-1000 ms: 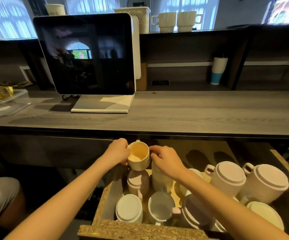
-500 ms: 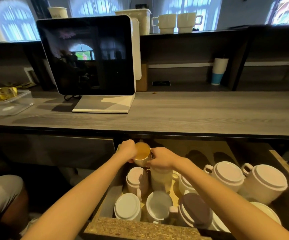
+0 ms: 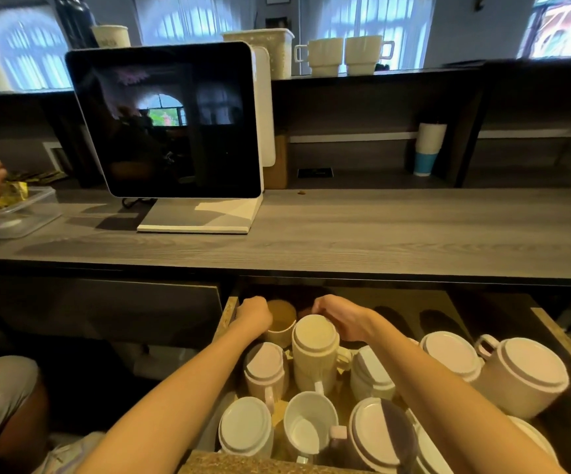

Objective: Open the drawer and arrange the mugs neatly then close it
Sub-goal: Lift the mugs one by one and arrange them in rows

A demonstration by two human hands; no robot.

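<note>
A: In the head view, where is the upright mug (image 3: 281, 319)?
B: In the back left corner of the open drawer (image 3: 226, 319). The left hand (image 3: 254, 314) curls around its side and grips it.
A: And the right hand (image 3: 340, 318)?
B: Its fingers are curled just beside that mug, at the drawer's back. I cannot tell if they hold anything. The upside-down mugs (image 3: 246, 424) fill the drawer's front.
</note>
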